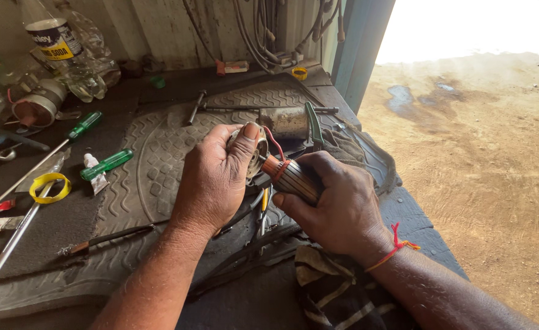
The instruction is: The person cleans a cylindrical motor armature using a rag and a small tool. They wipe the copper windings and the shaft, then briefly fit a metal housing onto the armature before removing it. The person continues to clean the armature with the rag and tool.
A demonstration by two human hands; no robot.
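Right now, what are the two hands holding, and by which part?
The right hand wraps the ribbed body of a motor armature; the left hand holds the round metal end cap at its tip.

Ribbed copper armature (294,179); round end-cap (254,153)

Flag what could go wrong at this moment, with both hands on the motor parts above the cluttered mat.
1. The right hand grips the ribbed armature while the left hand presses the round end cap; the thin red wire between them could get pinched or torn.
2. Both parts are held in the air over the rubber mat; a slip may drop them among the pliers and loose tools.
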